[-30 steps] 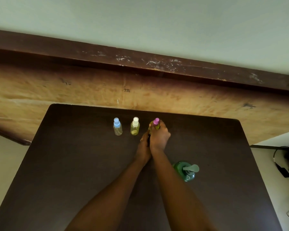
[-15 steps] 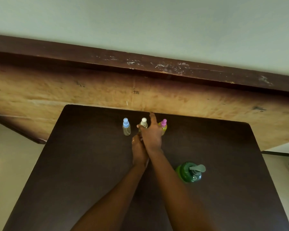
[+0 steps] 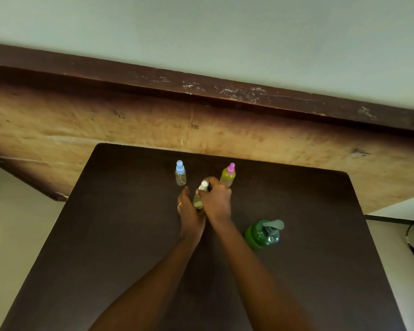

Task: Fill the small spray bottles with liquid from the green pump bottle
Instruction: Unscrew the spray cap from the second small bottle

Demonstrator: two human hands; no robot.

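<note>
Dark brown bench (image 3: 105,235) fills the lower frame. Right of centre stands the green pump bottle (image 3: 258,237), probably heavy and stiff-walled; it is best steadied at the body and pressed at the head. At centre the right grip (image 3: 216,199) curls round the neck of the tilted white-capped spray bottle (image 3: 198,199). The left grip (image 3: 189,213) lies against its body; whether it clasps it I cannot tell. This bottle looks light, smooth and easily tipped. Pink-capped spray bottle (image 3: 228,175) and blue-capped spray bottle (image 3: 180,173) stand just above, untouched.
</note>
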